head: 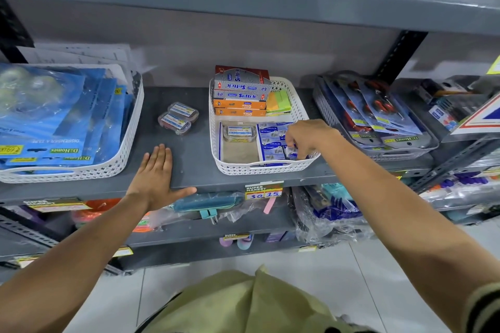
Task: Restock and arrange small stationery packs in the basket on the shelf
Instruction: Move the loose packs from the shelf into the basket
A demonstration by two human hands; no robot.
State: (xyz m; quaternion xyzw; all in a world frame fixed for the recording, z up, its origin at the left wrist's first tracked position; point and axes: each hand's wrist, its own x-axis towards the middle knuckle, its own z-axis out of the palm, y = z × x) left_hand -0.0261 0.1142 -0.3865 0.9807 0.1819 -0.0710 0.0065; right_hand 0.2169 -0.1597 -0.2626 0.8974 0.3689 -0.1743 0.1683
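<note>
A white lattice basket [244, 169] stands on the grey shelf [189, 154], centre. Inside it lie rows of small blue-and-white stationery packs [270, 140], a clear box [239, 132] with a label, and stacked Softek and Trio boxes [240, 92] at the back. My right hand [308, 136] reaches into the basket's front right corner, fingers closed on one small blue pack [292, 153]. My left hand [158, 178] rests flat and open on the shelf's front edge, left of the basket. Two small clear boxes [178, 117] sit on the shelf between the baskets.
A large white basket [119, 159] of blue tape-dispenser packs fills the left. A grey basket [400, 153] of scissors packs stands right of the middle basket. Coloured paper pads [278, 101] lie in the basket's back right. Lower shelves hold bagged goods; an upper shelf overhangs.
</note>
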